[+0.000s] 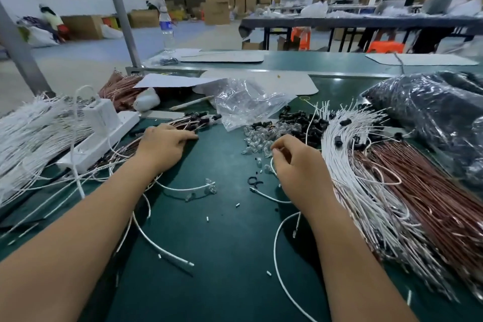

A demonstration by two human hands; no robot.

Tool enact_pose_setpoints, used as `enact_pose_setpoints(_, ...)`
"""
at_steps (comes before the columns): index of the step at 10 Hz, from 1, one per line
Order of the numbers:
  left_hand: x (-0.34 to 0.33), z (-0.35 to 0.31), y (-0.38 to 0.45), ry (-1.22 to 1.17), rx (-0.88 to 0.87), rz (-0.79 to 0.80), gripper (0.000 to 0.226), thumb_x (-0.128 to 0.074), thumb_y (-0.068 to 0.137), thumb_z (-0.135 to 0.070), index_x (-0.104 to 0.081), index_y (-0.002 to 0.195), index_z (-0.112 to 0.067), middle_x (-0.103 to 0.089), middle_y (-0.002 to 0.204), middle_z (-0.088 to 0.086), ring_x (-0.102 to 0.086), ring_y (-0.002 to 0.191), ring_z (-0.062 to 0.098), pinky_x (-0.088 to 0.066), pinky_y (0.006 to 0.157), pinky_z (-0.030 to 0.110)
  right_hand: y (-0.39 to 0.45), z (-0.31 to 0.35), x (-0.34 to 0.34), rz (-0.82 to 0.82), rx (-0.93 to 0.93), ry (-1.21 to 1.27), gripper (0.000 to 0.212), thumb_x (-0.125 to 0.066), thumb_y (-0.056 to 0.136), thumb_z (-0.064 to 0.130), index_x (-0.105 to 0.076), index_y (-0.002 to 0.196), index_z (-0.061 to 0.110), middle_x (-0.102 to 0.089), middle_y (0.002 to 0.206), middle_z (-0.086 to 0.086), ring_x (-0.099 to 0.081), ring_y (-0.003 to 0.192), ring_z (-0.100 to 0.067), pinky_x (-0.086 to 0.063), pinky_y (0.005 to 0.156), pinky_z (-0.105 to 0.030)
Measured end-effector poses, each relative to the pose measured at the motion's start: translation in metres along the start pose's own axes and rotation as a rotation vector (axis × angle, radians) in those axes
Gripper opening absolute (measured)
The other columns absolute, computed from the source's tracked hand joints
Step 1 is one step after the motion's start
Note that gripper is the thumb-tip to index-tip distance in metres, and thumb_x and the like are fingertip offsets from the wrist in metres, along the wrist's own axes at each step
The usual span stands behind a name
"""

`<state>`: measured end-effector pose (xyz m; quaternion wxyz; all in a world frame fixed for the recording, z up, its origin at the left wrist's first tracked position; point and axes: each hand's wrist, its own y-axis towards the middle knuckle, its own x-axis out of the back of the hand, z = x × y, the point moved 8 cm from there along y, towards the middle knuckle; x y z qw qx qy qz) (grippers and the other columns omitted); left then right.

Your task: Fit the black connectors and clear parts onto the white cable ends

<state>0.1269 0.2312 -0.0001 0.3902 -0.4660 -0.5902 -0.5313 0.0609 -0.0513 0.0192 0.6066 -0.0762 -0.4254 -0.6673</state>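
on the green desk (224, 243), the right hand (298, 165) has its grip closed down: fingers curled, thumb and forefinger pinched together on a thin white cable (277, 251) that loops back toward the person beside the forearm. what sits at the pinched tip is too small to tell. the left hand (163, 145) lies palm down with its fingers nearly straight, resting on a bundle of copper-coloured cables with black ends (194, 120); its grip is relaxed and closes on nothing.

just beyond the right grip lies a heap of clear parts (257, 138), and touching that heap on its far side, a heap of black connectors (300, 123). a fan of white cable ends (347, 123) spreads just right of the right grip, with copper-coloured cable (431, 191) lying further right. between the two grips, nearer the person, a loose white cable with clear parts on its end (209, 187) lies on the desk.

a crumpled clear plastic bag (248, 104) lies open beyond the heaps; what it holds cannot be made out. a dark plastic bag (431, 112) sits far right of the right grip.
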Motion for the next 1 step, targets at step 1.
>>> enact_pose_setpoints(1, 0.0015, -0.0235, -0.0003, 0.234, 0.084, 0.124, 0.049, -0.040, 0.093, -0.020, -0.050, 0.128, -0.051, -0.037, 0.150, -0.014, -0.014, 0.144, 0.020, -0.008, 0.108, 0.051, 0.0001, -0.0008, 0.0018, 0.004, -0.008, -0.017, 0.010, -0.053, 0.096, 0.017, -0.061, 0.091, 0.019, -0.050, 0.056, 0.011, -0.042, 0.044, -0.004, -0.034, 0.045, -0.018)
